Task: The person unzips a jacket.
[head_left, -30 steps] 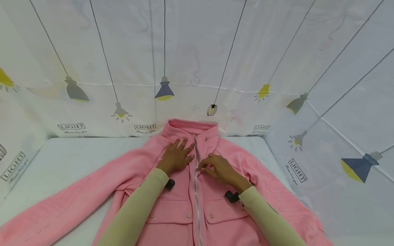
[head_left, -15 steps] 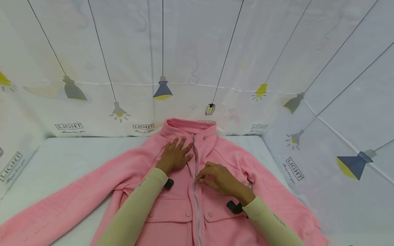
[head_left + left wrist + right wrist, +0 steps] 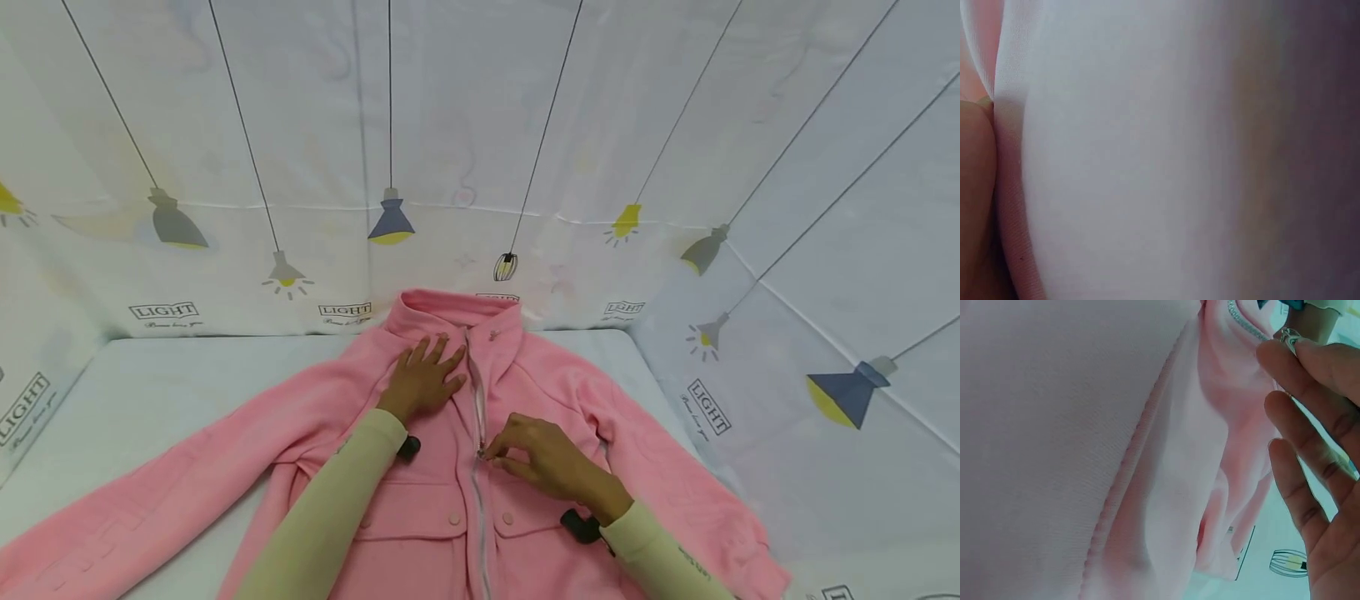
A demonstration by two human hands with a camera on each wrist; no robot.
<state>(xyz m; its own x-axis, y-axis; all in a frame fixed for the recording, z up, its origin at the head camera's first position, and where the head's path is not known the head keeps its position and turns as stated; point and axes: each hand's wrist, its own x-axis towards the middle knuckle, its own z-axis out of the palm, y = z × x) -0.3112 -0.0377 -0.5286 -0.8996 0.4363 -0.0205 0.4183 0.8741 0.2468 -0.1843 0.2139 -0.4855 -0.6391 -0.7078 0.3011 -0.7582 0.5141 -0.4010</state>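
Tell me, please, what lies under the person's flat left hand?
The left hand presses on the upper chest panel of the pink fleece jacket, beside its zipper. Whatever is beneath that fabric is covered.

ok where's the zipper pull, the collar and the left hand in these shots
zipper pull [image 3: 481, 452], head view, the slider pinched at the right hand's fingertips
collar [image 3: 450, 307], head view, on the upright pink band left of the zip
left hand [image 3: 422, 382], head view, on the back of the hand pressed flat on the jacket

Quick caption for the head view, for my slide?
Left hand flat on a pink jacket while the right hand pinches its zipper pull.
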